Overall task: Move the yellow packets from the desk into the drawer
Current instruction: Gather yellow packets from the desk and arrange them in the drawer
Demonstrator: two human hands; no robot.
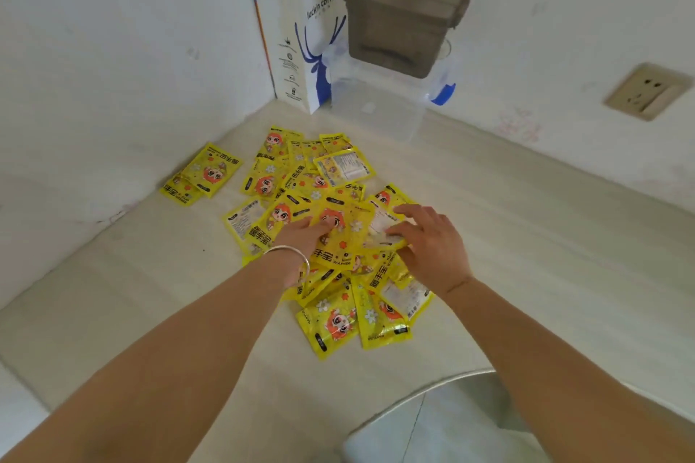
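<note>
Several yellow packets [326,323] with a cartoon face lie in a loose heap in the middle of the pale desk [150,293]. Two more yellow packets [205,173] sit apart at the left, near the wall. My left hand [301,233], with a silver bangle on its wrist, grips the left edge of a raised top packet [348,237]. My right hand [432,244] rests on the heap's right side, thumb and fingers closed on a packet with its white back [380,227] up. No drawer is in view.
A white paper coffee bag [297,34] stands in the back corner. Next to it a grey plastic bin [402,15] sits on a clear plastic box [376,113]. A wall socket [647,92] is at the right. The desk's rounded front edge [443,381] shows floor below.
</note>
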